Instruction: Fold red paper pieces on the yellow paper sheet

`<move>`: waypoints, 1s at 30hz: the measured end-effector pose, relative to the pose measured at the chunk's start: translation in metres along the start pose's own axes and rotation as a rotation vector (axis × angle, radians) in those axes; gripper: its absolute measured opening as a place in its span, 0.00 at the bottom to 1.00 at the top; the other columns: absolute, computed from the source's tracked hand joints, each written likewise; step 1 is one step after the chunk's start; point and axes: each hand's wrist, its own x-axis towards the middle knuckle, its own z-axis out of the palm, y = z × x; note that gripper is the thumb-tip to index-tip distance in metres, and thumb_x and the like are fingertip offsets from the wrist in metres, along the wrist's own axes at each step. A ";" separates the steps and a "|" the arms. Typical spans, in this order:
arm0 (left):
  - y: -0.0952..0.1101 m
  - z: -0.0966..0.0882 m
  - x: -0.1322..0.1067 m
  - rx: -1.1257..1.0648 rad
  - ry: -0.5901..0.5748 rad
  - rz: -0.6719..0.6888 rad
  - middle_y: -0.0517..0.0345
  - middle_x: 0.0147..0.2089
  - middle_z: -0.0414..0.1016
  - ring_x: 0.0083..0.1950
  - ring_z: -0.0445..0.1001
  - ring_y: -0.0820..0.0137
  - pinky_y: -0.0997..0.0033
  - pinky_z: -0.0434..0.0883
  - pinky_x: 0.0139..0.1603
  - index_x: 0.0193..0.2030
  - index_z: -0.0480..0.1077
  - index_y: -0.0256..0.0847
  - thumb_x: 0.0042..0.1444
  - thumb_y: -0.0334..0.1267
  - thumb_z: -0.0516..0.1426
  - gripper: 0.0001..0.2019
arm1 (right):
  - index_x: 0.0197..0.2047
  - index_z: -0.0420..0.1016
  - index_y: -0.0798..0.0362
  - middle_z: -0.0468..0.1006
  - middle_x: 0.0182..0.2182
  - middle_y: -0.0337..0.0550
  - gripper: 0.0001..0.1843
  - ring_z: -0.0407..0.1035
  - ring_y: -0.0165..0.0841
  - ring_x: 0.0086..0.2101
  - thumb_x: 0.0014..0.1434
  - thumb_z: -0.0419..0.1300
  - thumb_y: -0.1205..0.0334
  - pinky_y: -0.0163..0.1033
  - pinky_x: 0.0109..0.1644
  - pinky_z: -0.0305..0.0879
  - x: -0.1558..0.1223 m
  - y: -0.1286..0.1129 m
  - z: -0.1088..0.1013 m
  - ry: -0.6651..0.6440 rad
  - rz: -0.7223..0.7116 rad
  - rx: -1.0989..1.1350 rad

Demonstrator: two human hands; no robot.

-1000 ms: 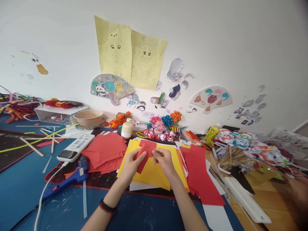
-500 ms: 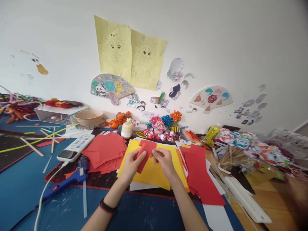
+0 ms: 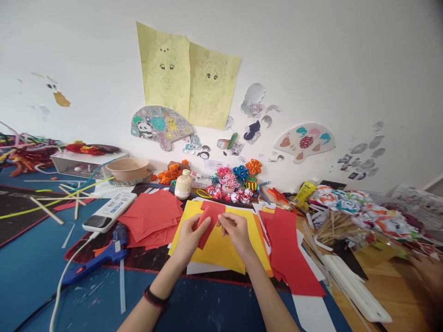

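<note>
Between my hands is a piece of red paper (image 3: 209,230), apparently folded, tilted above a stack of yellow sheets (image 3: 224,258). My left hand (image 3: 191,233) grips its left side, thumb pressed on the front. At the paper's upper right edge, my right hand (image 3: 235,230) has thumb and fingers pinched together on it; the fingertips partly hide the contact. A pile of red paper squares (image 3: 152,216) lies left of my left hand. To the right of my right hand are longer red sheets (image 3: 290,253).
A blue glue gun (image 3: 100,258) and a white power strip (image 3: 109,213) with its cable lie at left. Behind stand a cream bottle (image 3: 183,185) and pipe-cleaner flowers (image 3: 240,173). Wooden sticks (image 3: 334,226) lie at right, near another person's hand (image 3: 429,267).
My hands and the red paper stay practically in place. At the far right, the other person's hand has shifted slightly.
</note>
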 end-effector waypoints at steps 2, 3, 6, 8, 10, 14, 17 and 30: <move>0.001 0.000 0.000 0.017 -0.003 0.001 0.58 0.31 0.75 0.32 0.71 0.69 0.76 0.66 0.31 0.36 0.74 0.37 0.54 0.52 0.57 0.18 | 0.26 0.74 0.55 0.71 0.21 0.39 0.16 0.60 0.27 0.19 0.59 0.59 0.53 0.33 0.23 0.57 -0.001 0.000 0.002 0.027 -0.014 -0.027; 0.001 0.000 0.000 0.025 -0.004 0.001 0.58 0.31 0.75 0.33 0.71 0.69 0.76 0.66 0.31 0.36 0.74 0.37 0.54 0.52 0.57 0.17 | 0.26 0.74 0.55 0.71 0.21 0.39 0.16 0.61 0.27 0.19 0.59 0.59 0.53 0.33 0.23 0.58 -0.001 0.001 0.003 0.042 -0.020 -0.039; 0.001 0.000 0.000 0.060 0.005 0.013 0.57 0.32 0.75 0.33 0.71 0.68 0.76 0.66 0.30 0.36 0.73 0.37 0.55 0.51 0.56 0.17 | 0.28 0.74 0.55 0.72 0.22 0.40 0.14 0.62 0.27 0.19 0.59 0.59 0.54 0.33 0.23 0.59 -0.003 0.004 0.005 0.077 -0.038 -0.062; 0.001 0.000 0.000 0.085 0.015 0.031 0.57 0.32 0.74 0.33 0.70 0.69 0.76 0.65 0.30 0.35 0.73 0.36 0.55 0.51 0.56 0.17 | 0.31 0.74 0.55 0.72 0.23 0.40 0.13 0.62 0.28 0.20 0.58 0.60 0.54 0.33 0.22 0.60 -0.003 0.006 0.006 0.096 -0.050 -0.066; 0.001 0.000 0.000 0.110 0.023 0.047 0.57 0.32 0.74 0.32 0.69 0.70 0.77 0.65 0.30 0.35 0.72 0.36 0.56 0.51 0.55 0.17 | 0.33 0.75 0.55 0.73 0.24 0.40 0.12 0.62 0.28 0.20 0.58 0.60 0.54 0.33 0.22 0.60 -0.004 0.007 0.007 0.113 -0.059 -0.070; 0.001 0.000 -0.001 0.153 0.044 0.057 0.59 0.30 0.72 0.30 0.66 0.72 0.78 0.63 0.29 0.34 0.72 0.36 0.56 0.50 0.55 0.16 | 0.31 0.75 0.56 0.72 0.24 0.40 0.13 0.62 0.27 0.20 0.58 0.60 0.54 0.33 0.22 0.60 -0.004 0.007 0.008 0.118 -0.054 -0.063; 0.001 0.001 -0.001 0.179 0.054 0.068 0.61 0.27 0.69 0.28 0.64 0.74 0.79 0.61 0.27 0.32 0.71 0.36 0.56 0.49 0.55 0.16 | 0.30 0.75 0.55 0.72 0.23 0.40 0.13 0.62 0.27 0.19 0.58 0.60 0.55 0.33 0.22 0.59 -0.004 0.006 0.009 0.121 -0.044 -0.045; 0.002 0.000 -0.001 0.205 0.061 0.077 0.63 0.26 0.66 0.28 0.61 0.75 0.79 0.58 0.27 0.31 0.70 0.36 0.57 0.49 0.54 0.16 | 0.29 0.74 0.55 0.70 0.22 0.39 0.12 0.61 0.27 0.19 0.59 0.60 0.56 0.33 0.22 0.58 -0.005 0.003 0.010 0.111 -0.043 -0.020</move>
